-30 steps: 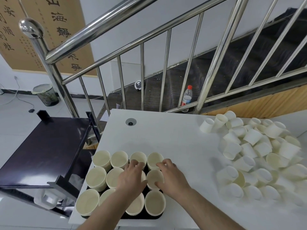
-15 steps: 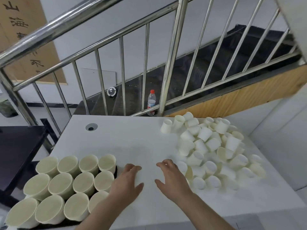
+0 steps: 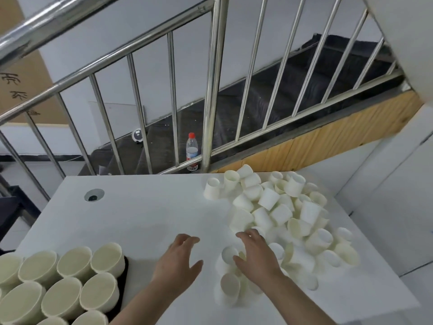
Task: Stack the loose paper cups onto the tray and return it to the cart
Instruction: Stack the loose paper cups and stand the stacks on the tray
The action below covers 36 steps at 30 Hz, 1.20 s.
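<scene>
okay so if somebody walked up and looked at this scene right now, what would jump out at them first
Probably the big jumbled heap of loose paper cups on the right of the white table, with the right hand reaching into its near edge. Then the upright cups on the tray at bottom left, and the left hand open between them.

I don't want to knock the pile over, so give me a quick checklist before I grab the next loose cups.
1. Right hand over the near edge of the heap of loose white paper cups: ok.
2. Right hand gripping a cup: cannot tell.
3. Left hand free, fingers spread over the white table: ok.
4. Black tray with upright cream cup stacks within reach: ok.
5. Heap clear of the table's right edge: not ok, cups lie close to it.
</scene>
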{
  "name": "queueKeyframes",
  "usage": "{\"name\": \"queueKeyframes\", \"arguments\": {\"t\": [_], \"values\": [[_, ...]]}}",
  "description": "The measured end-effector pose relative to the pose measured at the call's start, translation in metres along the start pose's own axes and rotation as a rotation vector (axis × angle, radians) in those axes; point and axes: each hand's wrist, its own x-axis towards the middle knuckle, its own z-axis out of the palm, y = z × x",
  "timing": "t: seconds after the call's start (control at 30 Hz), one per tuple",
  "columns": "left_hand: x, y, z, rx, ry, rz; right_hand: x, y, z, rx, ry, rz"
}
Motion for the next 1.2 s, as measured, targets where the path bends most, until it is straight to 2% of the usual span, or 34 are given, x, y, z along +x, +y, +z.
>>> {"name": "queueKeyframes", "arguments": {"t": [0.33,0.63,0.83,1.07,1.2], "values": [[0.082,-0.010,0.024,-0.047,-0.065,-0.035,0.090,0.034,0.005,-0.150,-0.147,0.135],[0.119,-0.006,0.032,-0.034,-0.111,-0.049,0.148,0.044,0.021,-0.249,-0.123,0.174],[0.120,-0.002,0.038,-0.037,-0.107,-0.075,0.157,0.051,0.031,-0.174,-0.121,0.178],[0.128,-0.002,0.044,-0.042,-0.123,-0.122,0.154,0.052,0.029,0.048,-0.099,0.075],[0.133,-0.001,0.048,-0.048,-0.122,-0.118,0.150,0.050,0.029,0.078,-0.081,-0.063]]}}
